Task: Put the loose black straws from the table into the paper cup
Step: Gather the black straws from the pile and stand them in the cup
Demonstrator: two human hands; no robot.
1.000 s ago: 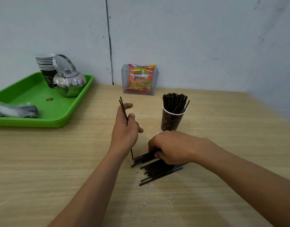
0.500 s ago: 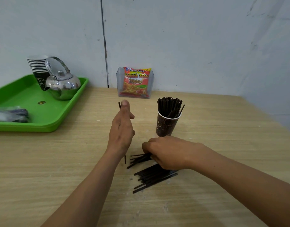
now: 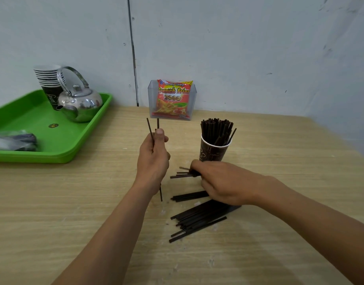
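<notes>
Head view: your left hand (image 3: 153, 159) curled round few upright straws (image 3: 150, 128), tips poking above thumb, one lower end showing below wrist. Your right hand (image 3: 224, 182) pinches small bunch (image 3: 181, 175) pointing left, just in front of paper cup (image 3: 213, 152), itself packed with straws. Pile of loose straws (image 3: 197, 221) on table (image 3: 74, 202) beneath your right wrist. Far left: green tray (image 3: 33, 124) with kettle (image 3: 80, 103).

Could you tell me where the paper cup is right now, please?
In the head view the paper cup stands right of centre on the table, just beyond the right hand and nearer than the snack packet.
</notes>
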